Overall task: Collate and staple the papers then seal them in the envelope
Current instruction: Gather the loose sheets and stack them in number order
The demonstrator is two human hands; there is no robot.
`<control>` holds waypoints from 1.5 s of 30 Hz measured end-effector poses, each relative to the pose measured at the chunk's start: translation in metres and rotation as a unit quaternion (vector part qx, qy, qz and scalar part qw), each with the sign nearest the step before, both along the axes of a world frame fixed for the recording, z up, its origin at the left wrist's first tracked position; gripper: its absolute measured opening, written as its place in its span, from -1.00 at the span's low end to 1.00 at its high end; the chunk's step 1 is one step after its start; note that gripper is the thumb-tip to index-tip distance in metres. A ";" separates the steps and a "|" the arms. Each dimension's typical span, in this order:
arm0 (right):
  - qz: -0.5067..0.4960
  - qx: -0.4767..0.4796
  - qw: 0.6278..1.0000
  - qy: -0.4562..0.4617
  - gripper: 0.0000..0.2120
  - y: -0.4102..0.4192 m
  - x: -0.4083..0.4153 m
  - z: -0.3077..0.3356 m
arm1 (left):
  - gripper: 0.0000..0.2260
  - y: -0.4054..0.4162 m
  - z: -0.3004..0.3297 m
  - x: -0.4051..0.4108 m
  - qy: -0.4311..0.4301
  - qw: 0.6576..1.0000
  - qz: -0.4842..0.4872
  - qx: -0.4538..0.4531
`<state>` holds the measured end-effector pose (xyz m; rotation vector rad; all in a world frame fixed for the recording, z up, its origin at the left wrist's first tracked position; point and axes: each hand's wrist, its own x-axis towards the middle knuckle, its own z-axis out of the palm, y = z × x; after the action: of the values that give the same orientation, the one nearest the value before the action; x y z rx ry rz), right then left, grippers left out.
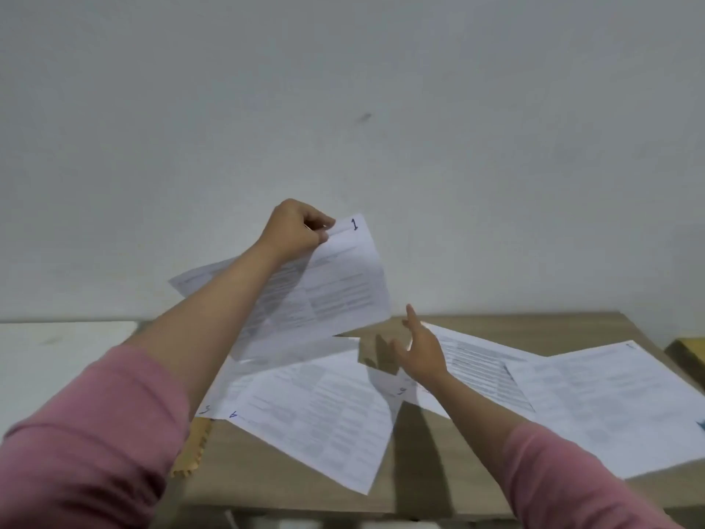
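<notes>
My left hand (295, 227) is raised above the table and pinches the top edge of a printed sheet (335, 284) marked "1" in its corner; the sheet hangs tilted in the air. My right hand (421, 347) hovers open, fingers straight, just over the table between the loose papers. Several other printed sheets lie spread on the wooden table (534, 326): one marked "4" (324, 418) in the middle, one marked "5" under it at the left, and two overlapping sheets (595, 399) at the right. A tan envelope edge (192, 448) peeks out under the left papers.
A plain white wall fills the upper view. A white surface (57, 349) adjoins the table at the left. A yellowish-brown object (688, 355) sits at the far right edge. No stapler is visible.
</notes>
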<state>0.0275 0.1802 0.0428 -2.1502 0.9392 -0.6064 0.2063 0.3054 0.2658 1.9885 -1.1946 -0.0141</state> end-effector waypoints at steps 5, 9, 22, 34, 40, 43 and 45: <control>-0.111 -0.015 0.994 -0.020 -0.42 -0.082 -0.107 0.003 | -0.76 -0.092 -0.018 -0.075 0.041 0.996 -0.056 0.052; -0.188 -0.013 0.982 0.017 -0.56 -0.147 -0.189 -0.011 | -0.77 -0.164 -0.034 -0.132 0.076 0.988 -0.096 0.097; -0.239 -0.012 0.946 0.218 -0.52 -0.282 -0.322 -0.066 | -0.80 -0.321 -0.182 -0.262 0.153 0.948 -0.162 0.227; -0.238 0.004 0.959 0.153 -0.66 -0.306 -0.326 -0.071 | -0.75 -0.349 -0.265 -0.298 0.201 0.948 -0.128 0.210; -0.193 0.065 0.978 0.046 -0.59 -0.306 -0.319 -0.068 | -0.77 -0.351 -0.274 -0.307 0.191 0.959 -0.105 0.180; -0.170 0.057 0.984 -0.004 -0.61 -0.303 -0.318 -0.065 | -0.75 -0.352 -0.277 -0.308 0.202 0.962 -0.092 0.160; -0.157 0.086 0.983 -0.053 -0.58 -0.301 -0.318 -0.060 | -0.74 -0.352 -0.277 -0.310 0.216 0.962 -0.078 0.148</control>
<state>-0.2905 -0.1212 -0.0174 -1.8146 1.2356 -0.7540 -0.1036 -0.0470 -0.0112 1.9938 -1.0987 -0.7076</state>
